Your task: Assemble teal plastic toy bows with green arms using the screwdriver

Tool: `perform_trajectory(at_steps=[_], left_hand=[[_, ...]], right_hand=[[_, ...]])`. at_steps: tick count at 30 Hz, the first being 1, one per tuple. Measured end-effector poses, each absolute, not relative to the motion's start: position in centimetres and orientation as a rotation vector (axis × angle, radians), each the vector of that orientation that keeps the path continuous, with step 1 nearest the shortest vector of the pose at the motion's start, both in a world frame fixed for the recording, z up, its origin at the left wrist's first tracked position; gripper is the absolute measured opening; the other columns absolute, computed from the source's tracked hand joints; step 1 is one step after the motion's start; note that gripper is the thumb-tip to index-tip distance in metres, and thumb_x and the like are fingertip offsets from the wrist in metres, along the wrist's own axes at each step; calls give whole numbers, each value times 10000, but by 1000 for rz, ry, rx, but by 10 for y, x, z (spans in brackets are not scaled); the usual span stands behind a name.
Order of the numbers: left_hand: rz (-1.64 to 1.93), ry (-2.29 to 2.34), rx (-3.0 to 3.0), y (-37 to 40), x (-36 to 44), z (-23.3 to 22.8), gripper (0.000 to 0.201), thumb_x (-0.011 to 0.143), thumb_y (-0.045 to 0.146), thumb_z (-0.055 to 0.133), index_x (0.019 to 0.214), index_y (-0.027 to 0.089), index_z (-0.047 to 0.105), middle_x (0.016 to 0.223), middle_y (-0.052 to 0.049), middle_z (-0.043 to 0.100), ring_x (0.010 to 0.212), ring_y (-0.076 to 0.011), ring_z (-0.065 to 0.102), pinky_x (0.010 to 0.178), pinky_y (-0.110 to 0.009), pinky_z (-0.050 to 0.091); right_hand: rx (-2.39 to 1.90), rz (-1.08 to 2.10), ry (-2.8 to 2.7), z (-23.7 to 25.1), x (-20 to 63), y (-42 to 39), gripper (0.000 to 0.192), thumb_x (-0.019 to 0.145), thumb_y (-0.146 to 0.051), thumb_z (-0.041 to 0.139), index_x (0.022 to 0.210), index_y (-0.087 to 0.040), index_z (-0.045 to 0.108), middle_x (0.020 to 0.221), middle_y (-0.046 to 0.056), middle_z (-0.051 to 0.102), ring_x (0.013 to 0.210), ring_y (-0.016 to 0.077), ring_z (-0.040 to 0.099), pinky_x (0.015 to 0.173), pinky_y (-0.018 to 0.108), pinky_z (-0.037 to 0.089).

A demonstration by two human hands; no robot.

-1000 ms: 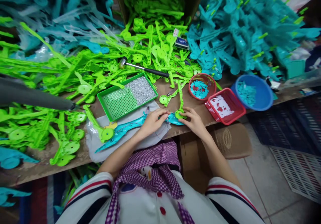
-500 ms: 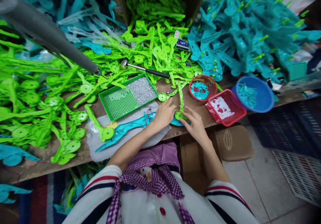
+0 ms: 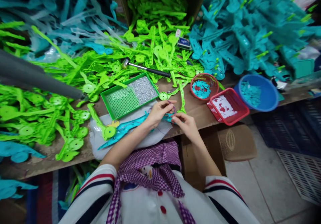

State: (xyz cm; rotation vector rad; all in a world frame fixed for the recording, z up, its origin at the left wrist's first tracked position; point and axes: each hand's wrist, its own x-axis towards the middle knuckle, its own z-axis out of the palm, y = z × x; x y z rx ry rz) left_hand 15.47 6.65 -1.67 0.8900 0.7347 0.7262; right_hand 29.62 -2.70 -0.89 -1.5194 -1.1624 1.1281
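A long blue plastic part (image 3: 132, 125) lies on a pale cloth (image 3: 96, 127) at the table's front edge, with thin wire along it. Over its right end, my left hand (image 3: 159, 113) is closed in a pinch on a thin purple wire (image 3: 175, 108), which bends in a small loop. My right hand (image 3: 187, 125) pinches close beside the loop at the blue part's end; what its fingertips hold is too small to make out. Just beyond the fingers a green plastic arm (image 3: 182, 98) rests on the table. Another green arm (image 3: 109, 132) lies across the blue part's left side.
Behind my hands is a green tray (image 3: 110, 116) of small metal pieces, and a hammer (image 3: 150, 70). To the right stand a round red basket (image 3: 216, 89), a red basket (image 3: 244, 112) and a blue bowl (image 3: 272, 98). Green and blue parts are heaped left and behind.
My right hand has let go of the green arm, now lying beyond the fingers. Both hands have come together at the blue part's right end, with the purple wire between them.
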Motion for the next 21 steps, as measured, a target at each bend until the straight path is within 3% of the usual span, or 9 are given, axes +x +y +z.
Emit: perform_trajectory(at_steps=[3, 6, 8, 13, 15, 18, 21], left_hand=[[720, 705, 814, 67, 154, -20, 415, 702, 448, 854, 994, 167, 764, 749, -3, 662, 686, -92, 589, 679, -238, 473], [716, 730, 824, 64, 153, -24, 357, 705, 448, 852, 887, 155, 756, 771, -17, 678, 676, -89, 580, 669, -244, 475], [713, 741, 860, 61, 151, -25, 345, 685, 442, 867, 792, 144, 729, 848, -36, 705, 700, -92, 588, 675, -243, 486], [582, 636, 656, 56, 145, -17, 286, 771, 347, 833, 879, 147, 660, 952, -55, 701, 834, -124, 647, 779, -269, 540], [494, 590, 556, 56, 142, -14, 229, 843, 306, 769, 916, 157, 612, 912, -39, 682, 711, -87, 627, 679, -236, 528], [392, 535, 572, 59, 136, -10, 207, 913, 334, 685, 974, 160, 591, 749, 22, 606, 417, 0, 348, 427, -160, 299], [408, 518, 758, 61, 131, -5, 322, 932, 467, 639, 978, 150, 614, 601, 76, 450, 394, -12, 192, 400, -185, 139]], right_hand=[[-1555, 959, -1201, -14, 289, -30, 302, 868, -515, 670, 899, -219, 719, 827, 37, 735, 743, 185, 684, 710, 345, 586], [-1624, 471, -1312, -19, 282, -31, 237, 887, -390, 684, 1068, -240, 716, 1027, 72, 745, 889, 204, 702, 814, 373, 590], [-1577, 291, -1443, -20, 279, -32, 169, 912, -320, 654, 1044, -251, 735, 985, 67, 756, 885, 200, 708, 817, 366, 587], [-1573, 376, -1351, -7, 281, -30, 136, 919, -329, 648, 931, -243, 753, 870, 40, 767, 756, 171, 696, 717, 332, 572], [-1584, 530, -1198, 4, 284, -23, 154, 891, -366, 679, 914, -229, 746, 810, 22, 757, 670, 150, 669, 648, 309, 555], [-1543, 690, -1051, 24, 288, -1, 189, 842, -402, 715, 863, -214, 727, 708, -13, 714, 562, 114, 607, 558, 269, 514], [-1450, 649, -983, 38, 292, 28, 188, 820, -402, 728, 849, -216, 716, 721, -24, 693, 583, 100, 590, 562, 253, 503]])
